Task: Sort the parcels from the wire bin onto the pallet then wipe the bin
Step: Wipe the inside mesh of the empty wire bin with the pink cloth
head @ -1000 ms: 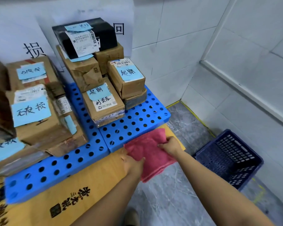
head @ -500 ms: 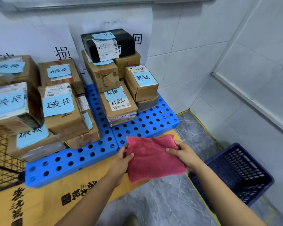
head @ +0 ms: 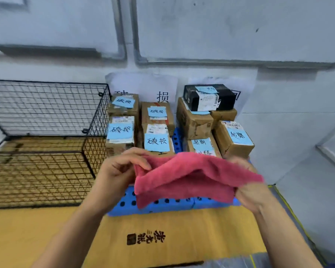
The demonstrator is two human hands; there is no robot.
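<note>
Pinching the cloth at opposite ends, left grip and right grip hold it spread over the pallet.

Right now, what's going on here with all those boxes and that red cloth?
A person is holding a pink-red cloth up in both hands, the left hand pinching one end and the right hand gripping the other. Behind it, the labelled parcels are stacked on the blue pallet. The wire bin stands to the left with no parcel showing inside. The cloth is not touching the bin, so the wiping has not yet begun.
</note>
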